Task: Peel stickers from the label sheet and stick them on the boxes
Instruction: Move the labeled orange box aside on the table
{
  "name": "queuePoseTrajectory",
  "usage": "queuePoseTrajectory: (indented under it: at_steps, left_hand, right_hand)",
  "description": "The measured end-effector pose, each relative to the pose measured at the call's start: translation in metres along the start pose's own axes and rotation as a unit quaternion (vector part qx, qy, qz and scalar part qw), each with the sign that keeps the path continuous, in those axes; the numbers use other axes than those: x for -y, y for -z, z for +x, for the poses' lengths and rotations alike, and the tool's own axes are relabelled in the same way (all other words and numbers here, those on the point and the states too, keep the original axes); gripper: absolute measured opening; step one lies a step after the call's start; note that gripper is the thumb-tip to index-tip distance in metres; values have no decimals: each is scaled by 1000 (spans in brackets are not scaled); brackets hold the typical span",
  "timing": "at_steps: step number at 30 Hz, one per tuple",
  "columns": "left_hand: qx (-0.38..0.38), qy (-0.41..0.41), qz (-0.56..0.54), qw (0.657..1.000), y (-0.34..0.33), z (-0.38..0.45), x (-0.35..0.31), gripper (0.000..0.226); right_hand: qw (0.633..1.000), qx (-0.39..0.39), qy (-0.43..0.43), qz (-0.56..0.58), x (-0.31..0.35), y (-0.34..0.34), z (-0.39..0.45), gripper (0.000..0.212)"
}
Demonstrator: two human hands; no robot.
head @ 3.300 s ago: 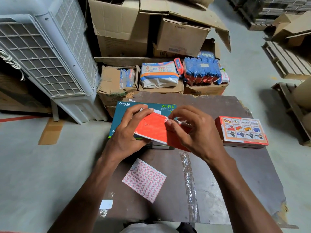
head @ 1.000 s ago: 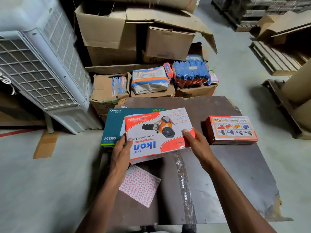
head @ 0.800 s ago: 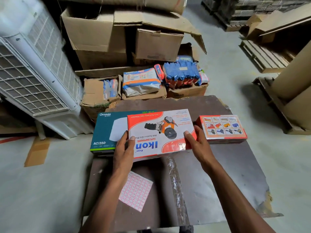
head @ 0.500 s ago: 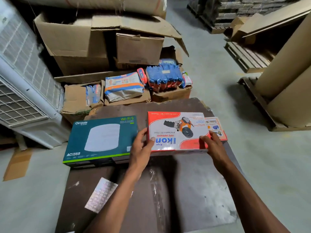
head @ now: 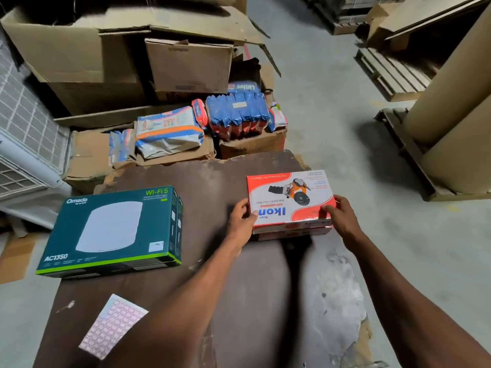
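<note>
both hands — left hand (head: 240,221) and right hand (head: 341,217) — grip the red tape dispenser box (head: 289,201) at the table's (head: 212,176) far right, no sticker visible on it, while the label sheet (head: 113,325) lies untouched near the teal wi-fi box (head: 111,229) — apparently labelling remains.

Both hands carried the red box (head: 289,200) rightward — now stacked on the other red box.

left hand (head: 240,220) and right hand (head: 341,217) outstretched, fingers curled in grip
</note>
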State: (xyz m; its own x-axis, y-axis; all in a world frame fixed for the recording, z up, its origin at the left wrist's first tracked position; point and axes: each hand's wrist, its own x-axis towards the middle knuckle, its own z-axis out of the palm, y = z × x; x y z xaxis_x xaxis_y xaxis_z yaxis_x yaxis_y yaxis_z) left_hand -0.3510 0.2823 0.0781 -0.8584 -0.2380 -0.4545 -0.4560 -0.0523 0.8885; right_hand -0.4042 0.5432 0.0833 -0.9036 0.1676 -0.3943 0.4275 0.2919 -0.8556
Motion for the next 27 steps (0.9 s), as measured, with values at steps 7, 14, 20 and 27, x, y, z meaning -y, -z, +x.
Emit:
queuePoseTrajectory:
  at_steps: [7,14,20,27]
  left_hand:
    - [-35,12,39,999,-22,28,15,50]
    - [-37,5,61,997,-23,30,24,51]
    - [-21,4,79,997,-25,32,27,53]
    - [-2,39,132,991,-21,29,30,85]
  right_hand:
    - [1000,15,-10,-6,-18,2,31,49]
    - [1000,20,4,-10,-21,3,30,48]
    - [1000,12,-6,-14,-22,4,26,51]
    - [999,-7,-18,-37,-21,7,19,70]
